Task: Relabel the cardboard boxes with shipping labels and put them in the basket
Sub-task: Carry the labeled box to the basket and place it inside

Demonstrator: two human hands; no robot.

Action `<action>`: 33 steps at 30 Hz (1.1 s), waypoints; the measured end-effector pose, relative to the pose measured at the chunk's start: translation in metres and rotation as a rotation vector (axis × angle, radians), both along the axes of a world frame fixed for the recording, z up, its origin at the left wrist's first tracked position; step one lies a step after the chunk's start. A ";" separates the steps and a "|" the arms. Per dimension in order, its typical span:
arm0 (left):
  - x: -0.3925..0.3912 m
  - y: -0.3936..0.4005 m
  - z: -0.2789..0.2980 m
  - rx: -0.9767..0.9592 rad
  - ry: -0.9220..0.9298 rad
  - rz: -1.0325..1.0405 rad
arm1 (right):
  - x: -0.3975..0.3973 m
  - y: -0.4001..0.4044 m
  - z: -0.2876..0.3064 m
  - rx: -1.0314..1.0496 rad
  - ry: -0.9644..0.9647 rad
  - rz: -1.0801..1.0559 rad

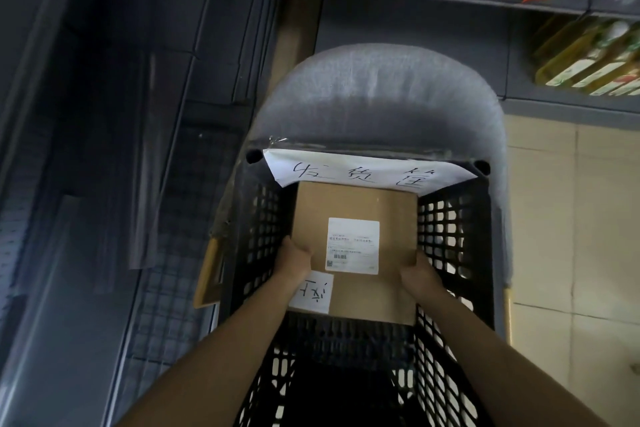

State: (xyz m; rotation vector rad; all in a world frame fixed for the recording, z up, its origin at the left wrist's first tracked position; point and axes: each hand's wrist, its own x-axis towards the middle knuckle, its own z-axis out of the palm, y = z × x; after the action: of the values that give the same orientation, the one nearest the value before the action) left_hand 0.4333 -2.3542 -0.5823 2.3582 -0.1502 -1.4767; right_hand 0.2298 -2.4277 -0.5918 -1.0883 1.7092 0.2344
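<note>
Gripping opposite sides, left hand (296,258) and right hand (417,276) hold a white-labelled cardboard box (356,250) inside the basket (450,229).

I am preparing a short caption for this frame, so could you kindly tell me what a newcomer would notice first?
First, the square brown cardboard box with a white printed shipping label, held at its near edge by the left hand and right hand inside the black plastic lattice basket. Next, the white handwritten paper sign across the basket's far rim.
</note>
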 end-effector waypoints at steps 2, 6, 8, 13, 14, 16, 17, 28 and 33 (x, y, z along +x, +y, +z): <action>0.004 -0.001 -0.004 -0.003 -0.002 -0.007 | 0.003 -0.002 -0.001 -0.013 -0.053 -0.006; 0.012 0.002 -0.012 0.009 0.005 0.006 | 0.008 -0.007 -0.008 0.002 -0.101 -0.026; 0.013 0.004 -0.015 0.004 0.011 0.022 | 0.009 -0.007 -0.011 0.012 -0.119 -0.059; 0.004 0.001 -0.013 0.040 -0.070 -0.083 | 0.004 -0.002 -0.010 -0.099 -0.067 0.029; 0.001 0.000 -0.010 0.064 -0.094 -0.111 | 0.003 -0.001 -0.008 -0.136 -0.054 0.046; -0.004 -0.002 -0.003 0.102 -0.127 -0.144 | 0.003 0.000 0.000 -0.197 -0.047 0.082; -0.005 -0.003 0.002 0.099 -0.137 -0.153 | 0.003 0.000 0.005 -0.218 -0.048 0.106; 0.007 -0.023 0.131 -0.160 -0.215 -0.605 | 0.022 -0.024 0.141 -0.403 -0.004 0.414; 0.028 -0.039 0.242 -0.253 -0.477 -0.896 | 0.034 -0.044 0.250 -0.603 -0.065 0.615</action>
State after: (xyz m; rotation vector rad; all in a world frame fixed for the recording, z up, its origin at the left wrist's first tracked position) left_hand 0.4615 -2.3927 -0.3405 2.4732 -1.5705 -1.0291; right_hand 0.2641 -2.4722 -0.3414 -2.0384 1.3692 0.0577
